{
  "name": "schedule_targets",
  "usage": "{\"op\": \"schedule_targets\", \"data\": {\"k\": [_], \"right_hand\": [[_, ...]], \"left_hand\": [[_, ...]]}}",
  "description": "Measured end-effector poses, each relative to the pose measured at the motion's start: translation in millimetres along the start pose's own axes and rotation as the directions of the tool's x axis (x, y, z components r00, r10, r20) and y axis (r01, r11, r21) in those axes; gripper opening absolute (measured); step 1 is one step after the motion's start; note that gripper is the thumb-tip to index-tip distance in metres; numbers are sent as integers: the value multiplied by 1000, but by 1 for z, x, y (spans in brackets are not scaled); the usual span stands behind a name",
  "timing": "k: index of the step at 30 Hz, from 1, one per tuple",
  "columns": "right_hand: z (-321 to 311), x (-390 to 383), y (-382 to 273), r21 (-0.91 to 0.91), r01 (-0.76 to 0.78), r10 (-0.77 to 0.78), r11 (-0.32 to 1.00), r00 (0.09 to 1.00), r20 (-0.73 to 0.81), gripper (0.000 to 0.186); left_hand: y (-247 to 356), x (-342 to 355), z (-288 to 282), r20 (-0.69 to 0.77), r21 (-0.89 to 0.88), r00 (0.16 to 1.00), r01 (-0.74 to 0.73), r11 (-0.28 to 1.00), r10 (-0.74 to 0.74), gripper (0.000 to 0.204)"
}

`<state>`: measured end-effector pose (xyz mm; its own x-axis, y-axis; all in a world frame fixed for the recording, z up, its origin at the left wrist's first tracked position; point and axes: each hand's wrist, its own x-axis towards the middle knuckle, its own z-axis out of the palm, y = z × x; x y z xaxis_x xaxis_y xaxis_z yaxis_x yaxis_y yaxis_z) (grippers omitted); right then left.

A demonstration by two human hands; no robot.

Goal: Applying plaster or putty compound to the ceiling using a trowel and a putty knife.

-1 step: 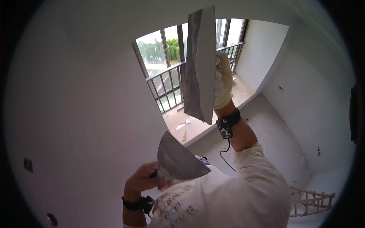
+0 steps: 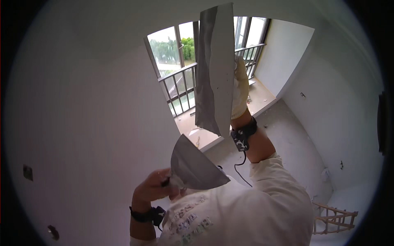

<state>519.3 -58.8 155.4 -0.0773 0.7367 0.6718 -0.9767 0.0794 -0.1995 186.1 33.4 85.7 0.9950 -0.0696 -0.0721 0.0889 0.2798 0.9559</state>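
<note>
My left hand point(image 2: 152, 186), bare, is closed around the dark handle of a wide putty knife point(image 2: 197, 164). Its grey, fan-shaped blade points up and to the right. In a pale, stained glove, my right hand point(image 2: 241, 90) is raised in front of the window, closed behind a long plastering trowel point(image 2: 204, 69). The trowel stands nearly upright; its handle is mostly hidden by the blade. A pale layer point(image 2: 221, 74) that looks like putty covers the blade's right part, and the left strip is grey. The two blades are apart, the knife lower.
A railed window point(image 2: 176, 82) with a sill point(image 2: 258, 96) lies beyond the trowel; small tools and scraps rest there. A plain wall point(image 2: 90, 102) fills the left, with a wall box point(image 2: 28, 172). A wooden frame point(image 2: 334, 219) stands lower right. Black wristbands trail a cable point(image 2: 240, 172).
The trowel has shifted slightly left, covering more of the window. The putty knife has come up a little and to the right, nearer the trowel's lower end. Both grips stay the same.
</note>
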Motion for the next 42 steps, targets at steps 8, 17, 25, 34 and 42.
{"op": "schedule_targets", "data": {"k": [8, 17, 25, 34, 42], "right_hand": [[-8, -10, 51, -584, -106, 80, 805, 994, -71, 44], [-46, -53, -8, -543, -445, 303, 712, 892, -335, 48], [-17, -47, 95, -14, -138, 68, 990, 574, -816, 36], [-33, -76, 76, 70, -421, 194, 904, 261, -945, 34], [-48, -126, 112, -897, -442, -431, -22, 813, -391, 26]], "left_hand": [[-8, -5, 14, -58, -169, 995, -89, 981, 81, 32], [-19, -48, 30, -265, -132, 894, -406, 904, 362, 33], [-56, -44, 10, -85, 61, 991, -96, 993, 101, 24], [-44, -36, 18, -126, -62, 992, -22, 998, 14, 35], [-41, -32, 24, -723, 155, 643, -206, 966, 253, 29]]}}
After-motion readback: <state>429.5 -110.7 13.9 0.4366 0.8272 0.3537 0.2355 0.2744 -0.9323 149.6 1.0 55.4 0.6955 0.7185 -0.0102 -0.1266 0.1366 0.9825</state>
